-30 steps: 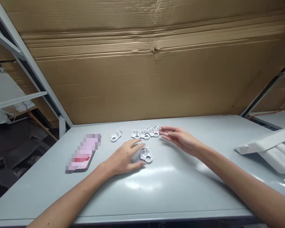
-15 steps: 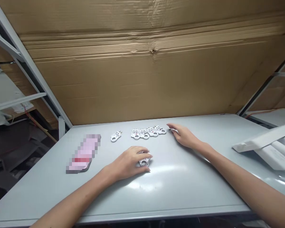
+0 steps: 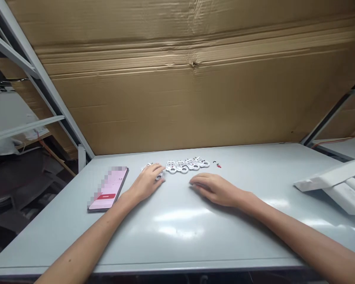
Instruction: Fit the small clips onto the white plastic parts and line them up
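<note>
My left hand (image 3: 148,182) is low over the table, fingers curled round a white plug piece (image 3: 159,176) with a ring-shaped hole. Behind those fingers another white plug piece (image 3: 143,168) is partly hidden. Just right of the hand, several matching white plug pieces (image 3: 182,167) lie in a row, pins pointing away from me. My right hand (image 3: 215,189) rests palm down in front of the row, fingers stretched leftward, with nothing visible in them. Beyond it lie a small red part (image 3: 219,166) and a tiny black part (image 3: 214,162).
A phone (image 3: 109,189) with a pink screen, partly blurred, lies on the left of the grey table (image 3: 154,240). White moulded pieces (image 3: 337,179) are stacked at the right. Brown cardboard (image 3: 177,106) walls off the back, with a metal frame (image 3: 56,94) at the left.
My left hand has moved left and away from me with the plug piece, to beside the lone one. My right hand has drawn back leftward, leaving the small red and black parts exposed.
</note>
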Demonstrator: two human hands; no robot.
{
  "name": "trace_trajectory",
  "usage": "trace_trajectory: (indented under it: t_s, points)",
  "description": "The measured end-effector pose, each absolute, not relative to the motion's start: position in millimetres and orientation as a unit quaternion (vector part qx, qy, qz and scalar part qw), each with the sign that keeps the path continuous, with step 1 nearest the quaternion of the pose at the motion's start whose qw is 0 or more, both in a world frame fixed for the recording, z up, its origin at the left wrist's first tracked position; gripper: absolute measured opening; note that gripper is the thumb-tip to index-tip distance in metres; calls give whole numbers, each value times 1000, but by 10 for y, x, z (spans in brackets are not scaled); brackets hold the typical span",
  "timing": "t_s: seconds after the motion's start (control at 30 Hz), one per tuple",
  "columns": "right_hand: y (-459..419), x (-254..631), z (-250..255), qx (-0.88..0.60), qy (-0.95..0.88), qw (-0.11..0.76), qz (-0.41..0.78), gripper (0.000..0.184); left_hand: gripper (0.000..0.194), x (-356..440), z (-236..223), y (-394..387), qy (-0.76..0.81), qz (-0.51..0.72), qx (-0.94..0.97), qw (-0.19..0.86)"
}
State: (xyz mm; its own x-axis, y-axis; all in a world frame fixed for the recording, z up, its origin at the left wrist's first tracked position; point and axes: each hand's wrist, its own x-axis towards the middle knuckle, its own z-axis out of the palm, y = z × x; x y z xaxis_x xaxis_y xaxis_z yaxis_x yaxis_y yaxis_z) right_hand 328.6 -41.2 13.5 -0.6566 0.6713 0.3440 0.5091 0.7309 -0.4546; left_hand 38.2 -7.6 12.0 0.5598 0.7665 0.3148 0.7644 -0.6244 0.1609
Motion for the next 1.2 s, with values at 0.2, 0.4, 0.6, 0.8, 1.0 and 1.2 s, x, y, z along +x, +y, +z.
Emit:
trace_trajectory:
  t_s: [0.2, 0.4, 0.6, 0.8, 1.0, 1.2]
  points:
    - [-421, 3288, 138, -326, -901, 240, 158, 28, 59, 346, 96, -111, 525, 142, 839, -22]
    - [-433, 3297, 147, -329, -915, 194, 128, 32, 67, 238, 224, -240, 579, 42, 814, 30]
    - [-446, 3295, 160, -334, -913, 194, 134, 33, 67, 328, 236, -315, 583, 25, 812, 5]
    - [-433, 3308, 128, -329, -907, 216, 152, 31, 71, 345, 275, -391, 557, -20, 829, 43]
    - [-432, 3307, 135, -331, -915, 184, 139, 35, 77, 556, 387, -545, 598, -90, 794, 64]
    - [-433, 3291, 156, -331, -921, 164, 120, 36, 80, 661, 320, -466, 627, -82, 774, 36]
